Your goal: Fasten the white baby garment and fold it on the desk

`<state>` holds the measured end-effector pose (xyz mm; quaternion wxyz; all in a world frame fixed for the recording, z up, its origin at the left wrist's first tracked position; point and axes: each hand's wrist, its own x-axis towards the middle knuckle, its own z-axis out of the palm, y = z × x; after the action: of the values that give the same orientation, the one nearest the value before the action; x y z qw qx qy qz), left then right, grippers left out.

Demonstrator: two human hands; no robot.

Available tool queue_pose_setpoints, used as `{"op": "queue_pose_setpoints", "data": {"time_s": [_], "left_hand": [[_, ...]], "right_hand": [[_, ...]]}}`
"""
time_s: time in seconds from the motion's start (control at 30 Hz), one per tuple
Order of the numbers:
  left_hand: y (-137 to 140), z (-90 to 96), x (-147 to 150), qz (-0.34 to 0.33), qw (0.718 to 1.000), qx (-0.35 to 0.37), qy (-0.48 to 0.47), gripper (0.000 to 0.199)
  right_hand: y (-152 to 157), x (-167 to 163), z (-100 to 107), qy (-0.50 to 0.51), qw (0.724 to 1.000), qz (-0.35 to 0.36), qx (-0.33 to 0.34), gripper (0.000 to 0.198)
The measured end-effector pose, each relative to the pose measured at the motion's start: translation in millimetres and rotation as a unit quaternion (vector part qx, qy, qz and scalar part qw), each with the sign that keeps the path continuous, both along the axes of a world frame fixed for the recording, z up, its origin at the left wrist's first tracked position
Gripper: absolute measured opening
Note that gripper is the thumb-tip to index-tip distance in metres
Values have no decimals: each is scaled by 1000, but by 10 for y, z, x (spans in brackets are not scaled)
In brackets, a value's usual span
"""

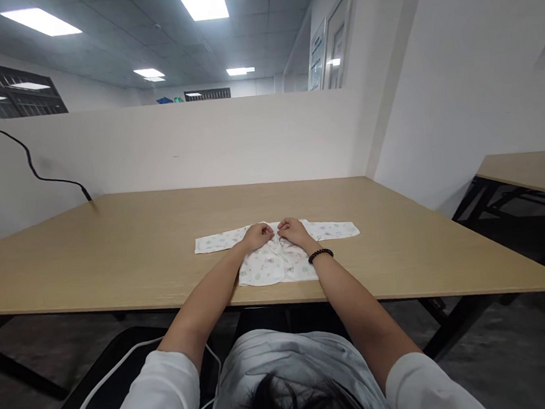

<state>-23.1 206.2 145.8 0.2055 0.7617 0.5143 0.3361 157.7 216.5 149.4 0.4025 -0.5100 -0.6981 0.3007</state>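
A small white baby shirt [262,268] with a pale printed pattern lies on the wooden table, its sleeves spread out to both sides and its front opening running down the middle. My left hand [258,236] is at the upper front, left of the opening, with its fingers pinched on the cloth. Opposite it, just right of the opening, my right hand [293,231] pinches the other front edge. A narrow gap separates the two hands. The fingertips are small, and any fastener between them cannot be made out. A black bead bracelet [320,255] circles my right wrist.
The table [158,219] has a low white partition [228,144] along its far side. A black gooseneck holder [32,164] rises at the back left. Another table [534,169] stands to the right. A white cable [106,381] runs beside my left arm.
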Motion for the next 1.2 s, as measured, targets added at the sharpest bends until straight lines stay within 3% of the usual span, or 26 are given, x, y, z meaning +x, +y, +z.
{"op": "queue_pose_setpoints", "data": {"time_s": [0.3, 0.57, 0.93, 1.2], "left_hand": [[42, -22, -1, 14, 1000, -7, 11, 15], [6, 2, 20, 36, 999, 7, 32, 10], [-65, 34, 64, 57, 998, -13, 15, 28], [-26, 10, 39, 52, 998, -18, 21, 19]], "right_hand": [[45, -14, -19, -7, 1000, 14, 6, 19], [45, -40, -75, 54, 997, 49, 28, 13], [-6, -75, -62, 2, 994, 50, 95, 14], [-12, -75, -52, 10, 995, 65, 80, 19]]}}
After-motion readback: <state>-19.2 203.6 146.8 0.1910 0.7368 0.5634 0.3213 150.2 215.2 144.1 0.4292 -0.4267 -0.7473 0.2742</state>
